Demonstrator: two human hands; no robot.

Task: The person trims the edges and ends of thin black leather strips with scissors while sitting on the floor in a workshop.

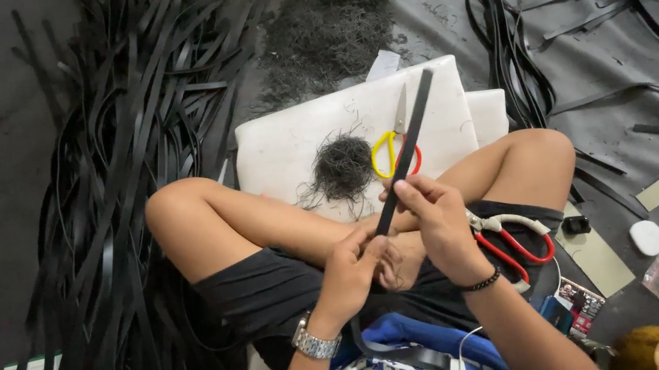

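Strip: you hold a black strip (406, 146) over your lap; its long axis runs diagonally, the free end pointing up and to the right across the white board (288, 143).
Left hand (353, 270): your fingers are closed around the strip's lower end.
Right hand (436, 217): your fingers are pinched shut on the strip just above the left.
Behind: yellow-handled scissors (394, 149) lie on the board beside a clump of black shavings (342, 167).
Right thigh: red-handled scissors (512, 240) rest against it.

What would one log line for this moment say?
left hand: pinches long flat black rubber strip | right hand: grips strip higher | yellow-handled scissors: on white board
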